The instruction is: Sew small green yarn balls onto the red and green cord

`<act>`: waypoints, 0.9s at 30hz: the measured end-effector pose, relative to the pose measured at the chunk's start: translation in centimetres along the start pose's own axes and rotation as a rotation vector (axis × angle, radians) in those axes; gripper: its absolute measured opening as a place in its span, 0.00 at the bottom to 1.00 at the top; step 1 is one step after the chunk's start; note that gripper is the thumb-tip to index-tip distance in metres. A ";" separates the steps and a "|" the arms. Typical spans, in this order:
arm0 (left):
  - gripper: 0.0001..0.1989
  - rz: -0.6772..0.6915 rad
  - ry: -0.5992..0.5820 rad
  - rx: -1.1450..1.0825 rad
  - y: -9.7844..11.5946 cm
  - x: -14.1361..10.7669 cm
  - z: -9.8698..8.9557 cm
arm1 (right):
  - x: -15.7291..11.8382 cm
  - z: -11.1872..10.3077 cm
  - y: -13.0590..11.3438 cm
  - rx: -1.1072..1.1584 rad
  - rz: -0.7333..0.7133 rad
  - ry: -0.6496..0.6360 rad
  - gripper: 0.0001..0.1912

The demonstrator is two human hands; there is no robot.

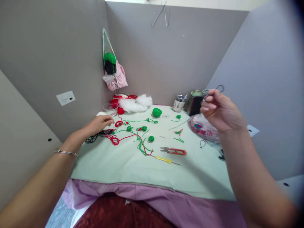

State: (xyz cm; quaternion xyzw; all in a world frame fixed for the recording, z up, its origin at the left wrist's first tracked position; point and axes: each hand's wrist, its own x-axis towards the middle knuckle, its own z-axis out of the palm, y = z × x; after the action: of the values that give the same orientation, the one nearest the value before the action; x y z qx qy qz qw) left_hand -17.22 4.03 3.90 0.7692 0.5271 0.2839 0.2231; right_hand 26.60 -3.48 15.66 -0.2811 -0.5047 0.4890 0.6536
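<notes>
My right hand point(219, 109) is raised on the right, its fingers pinched on a thin dark cord point(221, 87) whose loop stands out above them. My left hand point(101, 123) hovers at the left with fingers bent together; whatever is between them is hidden. Black yarn point(93, 137) lies in a loose heap just below it, and a clear plastic cup point(110, 109) stands behind it. Tangled red yarn point(114, 140) and small green yarn balls point(151, 138) spread over the middle. A yellow-handled crochet hook point(163, 159) and orange thread snips point(174, 151) lie in front.
White stuffing point(136, 104), a larger green yarn ball point(157, 112) and a tin point(178, 104) stand at the back. A printed plastic bag point(204, 129) lies beneath my right hand. Grey partitions point(166, 57) enclose the table; a bag point(120, 76) hangs on the left one.
</notes>
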 end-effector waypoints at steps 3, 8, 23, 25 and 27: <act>0.18 0.069 0.010 -0.241 4.9 0.1 1.4 | -0.6 1.4 0.7 -0.076 0.110 -0.075 0.06; 0.17 0.184 -0.129 -0.607 13.2 0.7 5.3 | -0.9 3.9 2.9 -0.221 0.127 -0.215 0.10; 0.20 0.178 -0.228 -0.972 16.2 2.8 13.7 | -0.9 2.4 7.1 -0.432 0.044 -0.160 0.15; 0.18 0.196 -0.145 -0.978 16.7 3.0 14.2 | -1.0 2.4 7.5 -0.458 0.040 -0.158 0.15; 0.14 0.202 -0.062 -0.974 17.0 3.2 14.5 | -1.1 2.3 7.8 -0.499 0.024 -0.149 0.16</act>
State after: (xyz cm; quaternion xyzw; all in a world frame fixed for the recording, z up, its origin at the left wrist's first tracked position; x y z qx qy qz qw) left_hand 5.01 0.54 4.75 0.6307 0.2494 0.4945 0.5436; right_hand 21.63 -1.92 9.30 -0.4028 -0.6531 0.3766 0.5190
